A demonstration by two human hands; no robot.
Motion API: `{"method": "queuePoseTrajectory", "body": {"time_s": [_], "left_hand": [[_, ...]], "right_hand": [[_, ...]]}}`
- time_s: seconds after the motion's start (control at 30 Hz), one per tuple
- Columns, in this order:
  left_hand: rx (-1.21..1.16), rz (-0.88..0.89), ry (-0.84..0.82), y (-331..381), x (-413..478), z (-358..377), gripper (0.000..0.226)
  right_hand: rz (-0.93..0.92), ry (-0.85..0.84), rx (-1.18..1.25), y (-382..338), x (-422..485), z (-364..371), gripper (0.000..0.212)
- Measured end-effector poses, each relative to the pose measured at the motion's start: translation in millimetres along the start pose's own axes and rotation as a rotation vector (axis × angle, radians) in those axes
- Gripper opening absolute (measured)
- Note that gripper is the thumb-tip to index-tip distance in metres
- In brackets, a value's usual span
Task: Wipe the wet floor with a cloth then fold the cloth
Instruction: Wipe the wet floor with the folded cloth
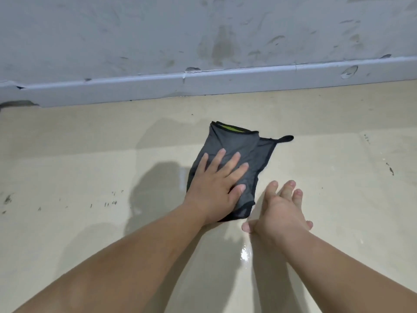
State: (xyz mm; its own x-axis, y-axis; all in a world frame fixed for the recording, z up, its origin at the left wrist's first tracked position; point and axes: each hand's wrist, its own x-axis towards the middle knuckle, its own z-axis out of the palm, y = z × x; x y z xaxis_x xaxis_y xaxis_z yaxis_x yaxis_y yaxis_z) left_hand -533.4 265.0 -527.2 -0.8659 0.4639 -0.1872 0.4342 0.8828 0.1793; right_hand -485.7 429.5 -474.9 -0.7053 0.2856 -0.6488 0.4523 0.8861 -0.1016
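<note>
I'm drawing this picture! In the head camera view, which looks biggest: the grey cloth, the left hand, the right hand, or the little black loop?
1. Grey cloth
2. Left hand and right hand: look alike, so tied
3. Black loop

One cloth [234,152], two hands: left [214,188], right [279,213]; one floor [338,177], one wall [135,37]

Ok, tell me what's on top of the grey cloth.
The left hand lies flat on the cloth, fingers spread. The right hand is beside it, not on it. The floor beneath is hidden.
</note>
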Motion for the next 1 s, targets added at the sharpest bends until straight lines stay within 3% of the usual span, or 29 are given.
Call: {"method": "queuePoseTrajectory", "body": {"time_s": [0.1, 0.17, 0.27, 0.4, 0.5, 0.57, 0.63, 0.73, 1.0], "left_hand": [[-0.028, -0.153, 0.015, 20.4, -78.2, 16.8, 0.060], [-0.046, -0.133, 0.013, 43.7, -127.3, 32.2, 0.061], [-0.030, 0.094, -0.016, 56.8, -191.1, 45.5, 0.062], [0.035, 0.369, -0.028, -9.4, -210.3, 37.2, 0.062], [0.028, 0.096, -0.045, -53.9, -178.9, 21.8, 0.062], [0.028, -0.181, -0.061, -62.8, -153.2, 14.0, 0.064], [0.035, -0.348, -0.019, -63.5, -136.3, 11.7, 0.066], [0.025, -0.354, -0.003, -61.5, -131.0, 9.9, 0.068], [-0.009, -0.317, -0.009, -68.4, -130.4, 13.6, 0.070]], "right_hand": [[0.020, -0.003, 0.018, -2.2, -2.8, 2.4, 0.136], [0.004, 0.012, 0.033, 1.8, -0.1, 4.0, 0.129], [-0.068, 0.058, 0.057, 8.8, 2.5, 6.3, 0.098], [-0.104, 0.083, 0.162, 9.8, -10.4, -0.4, 0.079], [-0.210, 0.119, 0.164, 17.4, -15.2, -2.1, 0.076], [-0.242, 0.135, 0.009, 19.9, -18.3, -1.3, 0.084], [-0.232, 0.052, -0.099, 16.9, -18.7, 6.2, 0.095], [-0.182, 0.008, -0.214, 13.9, -16.0, 21.9, 0.122], [-0.092, 0.008, -0.120, 1.1, -20.8, 18.2, 0.128]]}}
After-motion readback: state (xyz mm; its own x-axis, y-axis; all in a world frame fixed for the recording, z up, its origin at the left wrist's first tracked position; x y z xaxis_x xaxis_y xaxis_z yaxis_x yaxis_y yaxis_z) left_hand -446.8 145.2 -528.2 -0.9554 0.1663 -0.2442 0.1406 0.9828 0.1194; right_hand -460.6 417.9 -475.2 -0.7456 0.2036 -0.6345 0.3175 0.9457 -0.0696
